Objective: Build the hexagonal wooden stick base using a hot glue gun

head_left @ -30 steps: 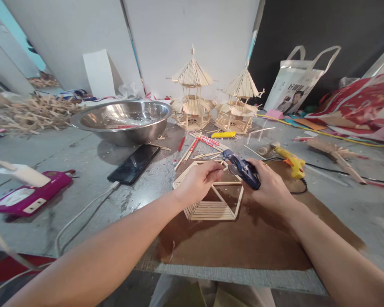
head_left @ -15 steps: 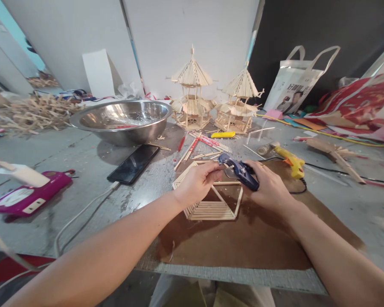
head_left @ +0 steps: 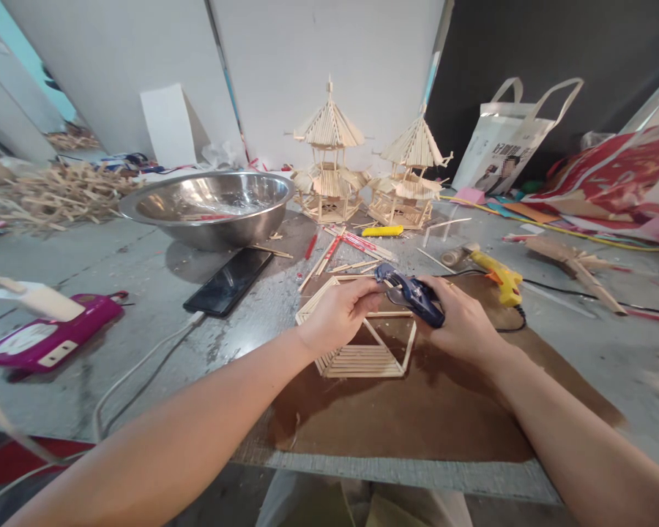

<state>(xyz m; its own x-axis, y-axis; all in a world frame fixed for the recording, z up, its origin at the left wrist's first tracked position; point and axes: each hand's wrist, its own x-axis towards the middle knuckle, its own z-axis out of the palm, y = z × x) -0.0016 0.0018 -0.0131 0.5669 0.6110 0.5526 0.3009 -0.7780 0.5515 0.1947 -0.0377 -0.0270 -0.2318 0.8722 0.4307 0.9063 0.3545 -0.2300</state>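
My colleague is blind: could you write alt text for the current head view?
A person's right hand holds a dark blue hand tool beside the pinched left hand, over a partly filled frame of thin pale sticks on a brown sheet. Two stick-built pagoda models stand behind, with a metal bowl to their left.

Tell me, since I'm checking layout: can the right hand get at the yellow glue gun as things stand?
Probably yes: the yellow glue gun lies close by the right hand, with nothing seen standing between. The hand's grip is on the dark blue tool, though, so that would likely need putting down first.
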